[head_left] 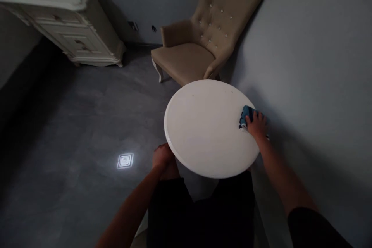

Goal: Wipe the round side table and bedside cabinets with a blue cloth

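Black shorts cover the seated person's thighs at the bottom, with a dark sleeve at the lower right. The left hand rests at the left knee, just beside the table's near left rim; its fingers are mostly hidden, so I cannot tell how far it is open. Over the knees stands a white table, its top looking wider across than deep. On the right part of that top, close to the rim, the right hand is half closed over a blue striped cloth, thumb to the left and fingers slightly spread, pointing away from the person. The cloth is bunched, with its dark-and-white edge facing left; its long axis is hidden under the hand. Lower down, a square light patch shows on the grey floor. Beyond the table, a tan buttoned armchair faces left and toward the camera; a cream cabinet stands far left.
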`<state>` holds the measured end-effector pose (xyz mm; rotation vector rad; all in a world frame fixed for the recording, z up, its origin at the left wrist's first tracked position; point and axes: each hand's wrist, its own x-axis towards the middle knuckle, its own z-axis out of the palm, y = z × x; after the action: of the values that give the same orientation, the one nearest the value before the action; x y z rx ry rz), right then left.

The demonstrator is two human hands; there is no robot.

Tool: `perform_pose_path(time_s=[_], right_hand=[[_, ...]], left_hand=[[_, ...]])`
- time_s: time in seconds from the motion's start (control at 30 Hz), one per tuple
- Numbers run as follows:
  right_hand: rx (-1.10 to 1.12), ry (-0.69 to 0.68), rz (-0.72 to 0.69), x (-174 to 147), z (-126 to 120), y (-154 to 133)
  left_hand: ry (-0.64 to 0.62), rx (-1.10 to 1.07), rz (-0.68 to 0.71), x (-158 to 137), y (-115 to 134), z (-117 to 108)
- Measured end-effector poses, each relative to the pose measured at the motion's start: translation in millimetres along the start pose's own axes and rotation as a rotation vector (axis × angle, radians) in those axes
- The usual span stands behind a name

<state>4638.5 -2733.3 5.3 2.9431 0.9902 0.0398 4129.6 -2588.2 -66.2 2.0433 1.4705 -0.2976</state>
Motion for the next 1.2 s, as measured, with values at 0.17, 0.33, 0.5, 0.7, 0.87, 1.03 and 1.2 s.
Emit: perform_pose_path(time_s=[0.17,0.33,0.5,0.7,0.87,1.03,1.2], right_hand=[[0.028,-0.021,0.011,112.3,-9.4,-90.1],[0.084,-0.085,-0.186,153.2,-13.8,-233.2],[0.198,-0.114,-0.575,87.9,-13.5,-382.6],[0.310,-0.153,-0.935,-77.3,-15.0,-418.7],[0.362,-0.209,-1.004,-204.3,-15.3,-314.8],[0.342,-0.258,-0.940,-274.3,-8.7,-166.2],[0.159,-0.200,-0.601,-273.3,2.0,-37.0]], left_hand=[[0.046,-0.030,-0.004,5.6,-10.3,1.1],[0.080,-0.038,-0.041,11.2,-18.1,-0.3],[0.064,-0.026,-0.104,14.7,-17.4,-3.6],[0.035,-0.015,-0.093,11.8,-11.0,-2.7],[-0.002,-0.008,-0.100,3.0,-14.5,-2.5],[0.022,0.042,-0.081,-0.9,-7.4,4.6],[0.034,0.074,-0.057,-3.8,1.6,12.1]])
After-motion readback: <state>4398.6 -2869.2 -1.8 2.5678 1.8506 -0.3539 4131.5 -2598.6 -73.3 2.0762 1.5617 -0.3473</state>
